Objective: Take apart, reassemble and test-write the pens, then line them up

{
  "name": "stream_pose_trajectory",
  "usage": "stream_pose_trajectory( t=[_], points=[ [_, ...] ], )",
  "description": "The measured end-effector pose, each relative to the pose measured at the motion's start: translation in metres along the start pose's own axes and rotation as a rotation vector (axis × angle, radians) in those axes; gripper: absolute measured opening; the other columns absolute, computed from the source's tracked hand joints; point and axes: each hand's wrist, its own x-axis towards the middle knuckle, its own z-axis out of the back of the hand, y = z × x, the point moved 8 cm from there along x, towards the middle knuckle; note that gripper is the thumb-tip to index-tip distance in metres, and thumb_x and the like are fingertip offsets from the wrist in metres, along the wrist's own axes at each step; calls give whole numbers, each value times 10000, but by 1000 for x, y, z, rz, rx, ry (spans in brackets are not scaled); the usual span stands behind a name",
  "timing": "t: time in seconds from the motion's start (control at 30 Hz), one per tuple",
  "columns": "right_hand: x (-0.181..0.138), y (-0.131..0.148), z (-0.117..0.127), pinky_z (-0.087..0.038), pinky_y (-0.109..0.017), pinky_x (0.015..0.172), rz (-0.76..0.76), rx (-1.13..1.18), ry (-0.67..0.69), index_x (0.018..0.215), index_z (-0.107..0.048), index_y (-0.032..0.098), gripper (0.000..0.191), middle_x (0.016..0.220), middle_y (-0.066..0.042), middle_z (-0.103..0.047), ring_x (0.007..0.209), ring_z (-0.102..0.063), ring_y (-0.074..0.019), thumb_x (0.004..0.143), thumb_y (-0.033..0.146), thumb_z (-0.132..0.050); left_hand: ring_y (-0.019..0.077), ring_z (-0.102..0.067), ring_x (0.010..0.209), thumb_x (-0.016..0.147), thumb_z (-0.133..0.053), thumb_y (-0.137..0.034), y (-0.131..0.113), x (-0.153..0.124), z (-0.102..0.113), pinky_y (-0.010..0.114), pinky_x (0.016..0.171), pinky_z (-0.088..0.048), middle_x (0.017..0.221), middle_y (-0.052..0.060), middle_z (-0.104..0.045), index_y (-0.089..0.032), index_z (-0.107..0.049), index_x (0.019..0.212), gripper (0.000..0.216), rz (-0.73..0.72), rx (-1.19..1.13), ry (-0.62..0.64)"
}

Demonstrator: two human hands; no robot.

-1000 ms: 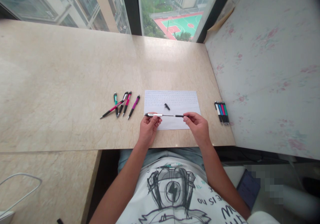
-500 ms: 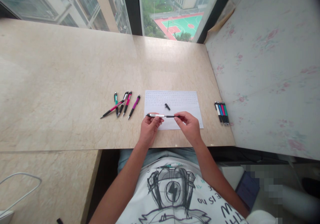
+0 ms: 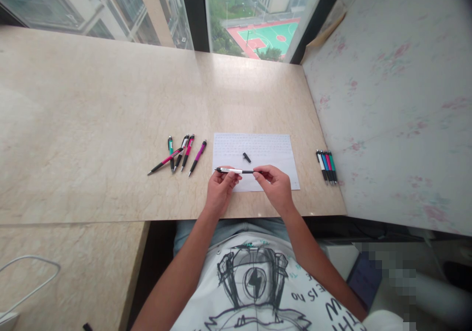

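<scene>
My left hand (image 3: 220,190) pinches the white barrel of a pen (image 3: 232,171), held level over the paper with its black clip end pointing left. In the fingertips of my right hand (image 3: 276,185) is a thin dark pen refill (image 3: 248,172). It lines up with the barrel's right end and seems to reach into it; its far end is hidden by my fingers. Just beyond the pen, a small black pen part (image 3: 247,157) lies on the sheet of paper (image 3: 254,146), which has rows of handwriting along its top.
Several pens (image 3: 178,155) in green, white, pink and purple lie loosely to the left, one crossing others. Against the wall at right, a row of pens (image 3: 326,167) lies side by side. The stone counter (image 3: 110,124) ends just in front of me.
My right hand has shifted slightly left with the refill, and the gap between refill and barrel has closed. My left hand and the loose black part have stayed put.
</scene>
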Motion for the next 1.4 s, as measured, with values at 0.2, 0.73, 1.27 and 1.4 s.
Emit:
stream_pose_trajectory(
  t=[0.2, 0.73, 1.27, 1.4],
  points=[
    [-1, 1, 0, -518, -300, 642, -35, -63, -8, 805, -733, 212, 217, 762, -35, -733, 670, -654, -182, 846, 418, -681, 118, -660, 696, 737, -826, -284, -1, 0, 1, 241, 675, -488, 821, 32, -727, -174, -673, 895, 245, -14, 9, -11],
    [3, 2, -3, -471, -267, 627, -2, -111, 108, 781, -655, 206, 267, 743, -17, -696, 670, -625, -155, 911, 431, -592, 103, -655, 695, 761, -809, -268, 1, 2, 0, 214, 677, -498, 785, 10, -701, -180, -682, 906, 211, -27, 47, 14],
    [3, -2, -4, -432, -265, 597, -54, -76, 152, 707, -595, 208, 366, 658, 1, -639, 602, -574, -137, 956, 465, -522, 109, -655, 701, 763, -807, -276, 2, 2, 0, 228, 691, -503, 791, 20, -707, -178, -693, 904, 206, -34, 78, 27],
    [2, -6, -5, -424, -276, 583, -61, -65, 151, 659, -585, 207, 465, 611, -5, -614, 573, -556, -139, 985, 507, -443, 113, -654, 703, 752, -815, -276, 2, 2, 0, 231, 685, -499, 811, 29, -718, -175, -696, 908, 220, -32, 91, 20]
  ],
)
